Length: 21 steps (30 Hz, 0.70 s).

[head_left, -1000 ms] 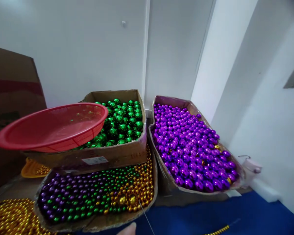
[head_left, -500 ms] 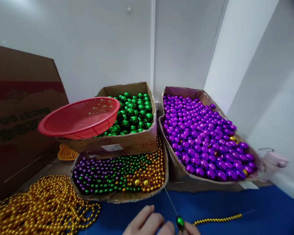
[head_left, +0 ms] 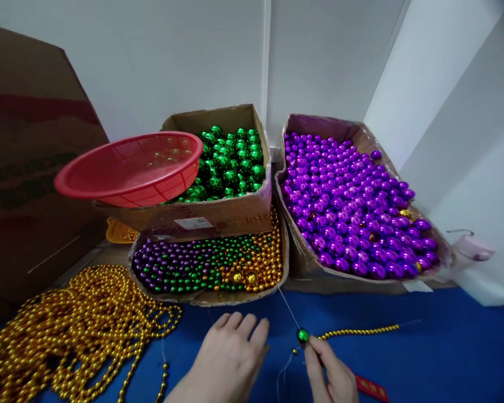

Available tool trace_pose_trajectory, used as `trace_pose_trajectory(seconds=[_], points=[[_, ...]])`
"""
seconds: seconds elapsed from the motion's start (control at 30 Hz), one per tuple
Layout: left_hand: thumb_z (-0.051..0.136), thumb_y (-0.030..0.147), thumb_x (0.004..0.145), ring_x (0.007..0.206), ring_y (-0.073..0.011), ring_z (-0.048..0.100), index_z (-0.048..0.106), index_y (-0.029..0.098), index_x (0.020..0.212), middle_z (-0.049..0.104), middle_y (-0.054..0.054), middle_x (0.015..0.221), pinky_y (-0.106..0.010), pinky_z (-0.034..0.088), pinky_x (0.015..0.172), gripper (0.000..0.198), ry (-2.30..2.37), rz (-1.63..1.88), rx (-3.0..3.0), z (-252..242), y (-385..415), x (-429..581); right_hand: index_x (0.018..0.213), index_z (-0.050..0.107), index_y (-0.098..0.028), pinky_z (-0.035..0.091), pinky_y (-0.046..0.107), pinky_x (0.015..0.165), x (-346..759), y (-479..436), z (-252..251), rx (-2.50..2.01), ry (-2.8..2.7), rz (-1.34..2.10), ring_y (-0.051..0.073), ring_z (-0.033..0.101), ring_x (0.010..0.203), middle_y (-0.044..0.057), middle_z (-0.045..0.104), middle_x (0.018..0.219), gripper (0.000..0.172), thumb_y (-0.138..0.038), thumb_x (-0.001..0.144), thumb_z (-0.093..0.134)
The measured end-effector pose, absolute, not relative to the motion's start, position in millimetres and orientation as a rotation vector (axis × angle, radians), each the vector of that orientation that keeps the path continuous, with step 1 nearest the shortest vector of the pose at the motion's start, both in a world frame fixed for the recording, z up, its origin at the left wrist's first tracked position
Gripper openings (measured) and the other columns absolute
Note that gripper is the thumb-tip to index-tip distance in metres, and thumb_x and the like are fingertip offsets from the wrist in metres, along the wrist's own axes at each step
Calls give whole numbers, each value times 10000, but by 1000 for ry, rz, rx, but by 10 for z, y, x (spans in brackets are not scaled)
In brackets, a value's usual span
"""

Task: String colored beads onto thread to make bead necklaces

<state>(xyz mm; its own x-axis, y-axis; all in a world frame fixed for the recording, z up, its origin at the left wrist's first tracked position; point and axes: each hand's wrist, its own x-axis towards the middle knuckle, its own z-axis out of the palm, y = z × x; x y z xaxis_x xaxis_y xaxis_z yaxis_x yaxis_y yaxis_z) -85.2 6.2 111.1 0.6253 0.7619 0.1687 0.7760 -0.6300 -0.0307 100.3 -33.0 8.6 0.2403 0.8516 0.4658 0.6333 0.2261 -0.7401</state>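
My right hand (head_left: 331, 366) pinches a shiny green bead (head_left: 303, 336) between thumb and forefinger. A thin thread runs from this bead up to the rim of the box of small mixed beads (head_left: 205, 266). Just left of the bead, my left hand (head_left: 234, 350) is back-up above the blue surface, its fingers bent and close together; what is under them, if anything, is hidden. A string of gold beads (head_left: 361, 331) extends right from behind my right fingers. One small gold bead (head_left: 294, 351) and loose thread ends lie below the green bead.
A box of purple beads (head_left: 344, 207) stands at the right, a box of green beads (head_left: 231, 162) at the centre, with a red basket (head_left: 130, 173) on its edge. Gold bead strands (head_left: 75, 330) are heaped at the left. A red label (head_left: 372, 388) lies near my right hand.
The view has tilted down, so the boxes sit higher and more of both hands shows. The green bead stays in my right fingers; my left hand is now farther from it.
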Motion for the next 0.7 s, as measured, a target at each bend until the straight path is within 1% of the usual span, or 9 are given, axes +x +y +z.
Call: trace_pose_trajectory(seconds=[0.07,0.13,0.23,0.3,0.37,0.47,0.57,0.7], points=[[462,219,862,730,-219,606,585,210,1047,652,-59,888,-359,510,660,223,-1366,-255,-2852,1116,66,-854,944,670,-190,527,179,695,985,-322,157,-1427,-1513,329,171,702,771,63,732,868,289,-373,914,448],[439,253,891,834,-211,614,558,226,1108,646,-55,976,-347,518,731,249,-1466,-407,-2995,1094,87,-861,970,651,-188,518,179,717,968,-309,237,-1367,-1572,377,155,691,786,60,723,879,267,-323,926,424],[469,310,894,988,-187,591,470,242,1244,607,-55,1139,-316,495,855,356,-1667,-825,-3137,1005,136,-865,985,623,-185,508,177,683,941,-291,332,-1315,-1672,459,138,670,752,54,701,843,244,-253,933,394],[525,329,869,1009,-177,590,442,247,1280,599,-52,1176,-292,494,867,428,-1768,-1103,-3233,923,157,-848,999,610,-186,499,181,664,918,-281,366,-1310,-1708,508,135,658,735,50,688,819,244,-234,934,380],[555,329,855,979,-168,606,452,243,1276,621,-46,1142,-271,507,840,442,-1845,-1347,-3350,843,162,-811,998,614,-192,493,179,643,884,-272,375,-1303,-1719,528,131,652,707,40,680,794,252,-233,934,373],[545,314,864,930,-166,618,546,211,1171,655,-45,1058,-271,507,829,325,-1984,-1601,-3373,754,151,-746,941,634,-199,487,171,611,827,-260,352,-1268,-1681,506,127,649,660,27,669,739,269,-256,933,371],[541,316,865,889,-168,616,608,189,1054,668,-44,985,-272,500,815,237,-2068,-1677,-3312,713,145,-712,920,645,-206,485,172,606,792,-251,302,-1240,-1632,548,128,643,632,24,656,701,288,-285,936,368],[537,329,861,851,-167,612,615,175,1021,668,-48,932,-265,497,779,235,-2099,-1655,-3296,719,148,-714,944,654,-220,481,169,593,776,-234,201,-1255,-1633,629,131,644,620,29,667,704,278,-301,932,388]])
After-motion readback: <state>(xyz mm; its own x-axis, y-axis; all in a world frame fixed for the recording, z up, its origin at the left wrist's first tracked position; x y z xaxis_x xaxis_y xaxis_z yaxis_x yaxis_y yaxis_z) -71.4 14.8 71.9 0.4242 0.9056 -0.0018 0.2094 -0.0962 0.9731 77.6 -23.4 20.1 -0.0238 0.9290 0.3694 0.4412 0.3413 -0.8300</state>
